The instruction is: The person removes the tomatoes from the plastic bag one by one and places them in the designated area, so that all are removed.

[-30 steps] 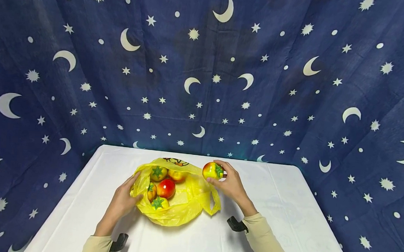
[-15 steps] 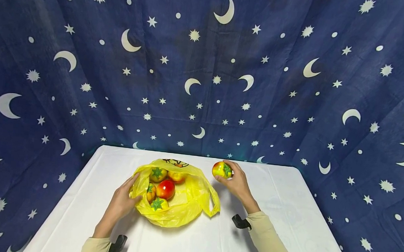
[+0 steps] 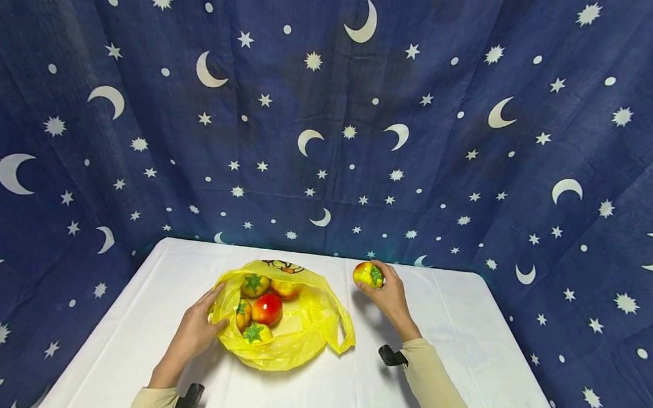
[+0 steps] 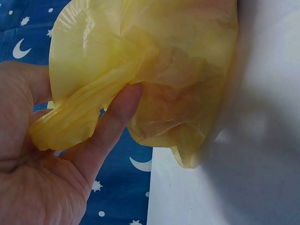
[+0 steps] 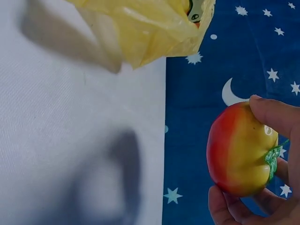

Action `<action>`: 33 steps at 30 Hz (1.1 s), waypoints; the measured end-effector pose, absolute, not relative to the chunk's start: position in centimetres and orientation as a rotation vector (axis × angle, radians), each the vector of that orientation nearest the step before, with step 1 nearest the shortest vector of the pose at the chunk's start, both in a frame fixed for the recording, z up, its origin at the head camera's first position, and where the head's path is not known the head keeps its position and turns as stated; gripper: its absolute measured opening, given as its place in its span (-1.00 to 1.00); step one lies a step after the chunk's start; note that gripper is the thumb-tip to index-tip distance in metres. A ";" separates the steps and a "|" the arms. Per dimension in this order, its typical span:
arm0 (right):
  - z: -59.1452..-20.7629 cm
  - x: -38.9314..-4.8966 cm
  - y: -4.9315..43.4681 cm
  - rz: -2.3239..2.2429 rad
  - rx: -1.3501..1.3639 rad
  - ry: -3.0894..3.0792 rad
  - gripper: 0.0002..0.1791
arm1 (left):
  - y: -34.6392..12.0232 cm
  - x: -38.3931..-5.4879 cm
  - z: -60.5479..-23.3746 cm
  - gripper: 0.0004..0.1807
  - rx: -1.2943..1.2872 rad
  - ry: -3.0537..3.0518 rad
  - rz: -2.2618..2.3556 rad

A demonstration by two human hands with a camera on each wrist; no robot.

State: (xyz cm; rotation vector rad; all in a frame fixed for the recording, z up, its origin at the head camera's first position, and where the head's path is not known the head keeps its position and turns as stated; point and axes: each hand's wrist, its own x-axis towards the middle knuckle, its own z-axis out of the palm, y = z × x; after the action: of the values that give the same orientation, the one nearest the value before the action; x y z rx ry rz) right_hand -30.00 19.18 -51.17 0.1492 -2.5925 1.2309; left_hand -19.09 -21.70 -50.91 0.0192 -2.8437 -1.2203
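A yellow plastic bag (image 3: 289, 354) lies with its mouth facing me, and inside it several glossy red-and-yellow tomatoes (image 3: 267, 309) show, some with green star-shaped tops. My left hand (image 3: 195, 327) holds the bag's left rim. In the left wrist view the thin plastic (image 4: 89, 103) gathers between thumb and fingers. To the right of the bag, my right hand (image 3: 390, 292) grips one more tomato (image 5: 239, 150) between thumb and fingertips, raised above the table. Its green calyx points toward the palm, and its red side faces away from it.
A white-covered table (image 3: 463, 362) lies under everything, its far edge close behind the bag. Behind it hangs a dark blue curtain (image 3: 332, 104) with moons and stars. The bag's loop handle (image 3: 346, 336) sticks out on its right side.
My right hand has moved right, carrying the tomato away from the bag's mouth. The left hand and the bag stay nearly where they were.
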 end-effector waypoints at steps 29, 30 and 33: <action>-54.2 -33.3 20.1 1.157 -0.028 -2.736 -0.23 | -21.9 -18.9 -51.2 -0.11 -0.009 -2.822 -1.210; -54.2 -33.5 20.1 1.155 -0.030 -2.739 -0.23 | -22.0 -18.9 -51.2 -0.11 -0.012 -2.821 -1.210; -54.3 -33.9 20.2 1.158 -0.039 -2.752 -0.23 | -22.0 -18.9 -51.2 -0.11 -0.014 -2.818 -1.204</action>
State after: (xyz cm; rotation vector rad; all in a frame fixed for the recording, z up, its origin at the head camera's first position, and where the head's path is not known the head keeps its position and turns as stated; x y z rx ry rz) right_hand -33.91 20.23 -54.33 -0.0391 -2.7516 1.1582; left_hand -18.86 -21.98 -51.23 -0.0136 -2.8175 -1.2045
